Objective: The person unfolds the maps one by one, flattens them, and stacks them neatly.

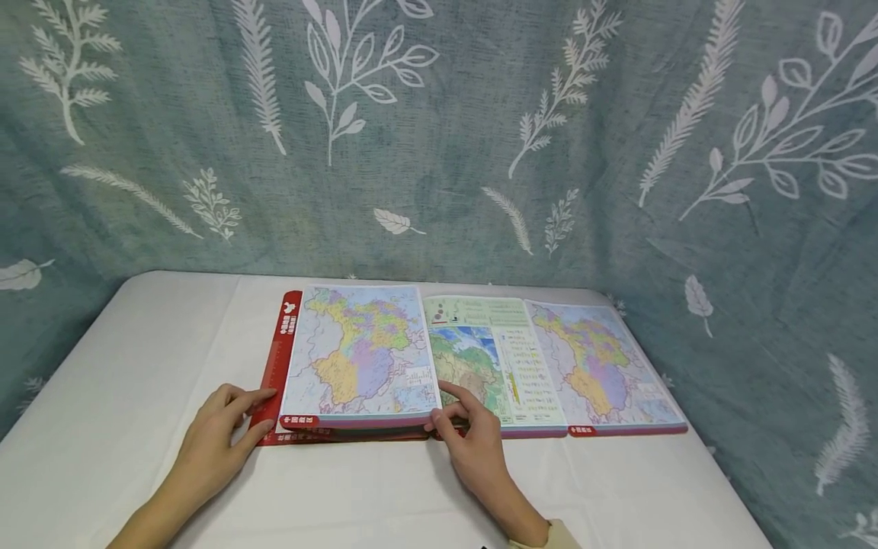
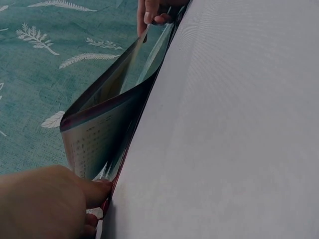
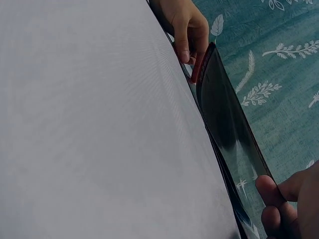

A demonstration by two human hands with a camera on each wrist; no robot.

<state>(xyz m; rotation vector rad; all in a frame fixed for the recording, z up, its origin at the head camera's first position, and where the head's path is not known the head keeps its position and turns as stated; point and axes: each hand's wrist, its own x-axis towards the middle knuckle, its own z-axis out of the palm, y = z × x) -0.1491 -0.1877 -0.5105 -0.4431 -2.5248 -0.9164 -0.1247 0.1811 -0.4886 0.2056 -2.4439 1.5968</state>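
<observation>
A glossy map booklet (image 1: 360, 351) with a coloured political map on its top page lies over a red cover (image 1: 274, 366) on the white table. My left hand (image 1: 222, 427) rests at the lower left, thumb and index finger pressing on the cover's red margin. At the lower right corner of the page, my right hand (image 1: 473, 427) pinches the edge between thumb and fingers. That edge is raised; in the left wrist view the pages (image 2: 99, 124) bow up off the table. The pinched page edge (image 3: 249, 134) also shows in the right wrist view.
Right of the booklet lie a green relief map panel (image 1: 466, 366) and another political map (image 1: 583, 366), side by side with red tabs below. The white tablecloth (image 1: 343, 496) reaches to the near side. A green leaf-print curtain (image 1: 439, 191) hangs behind the table.
</observation>
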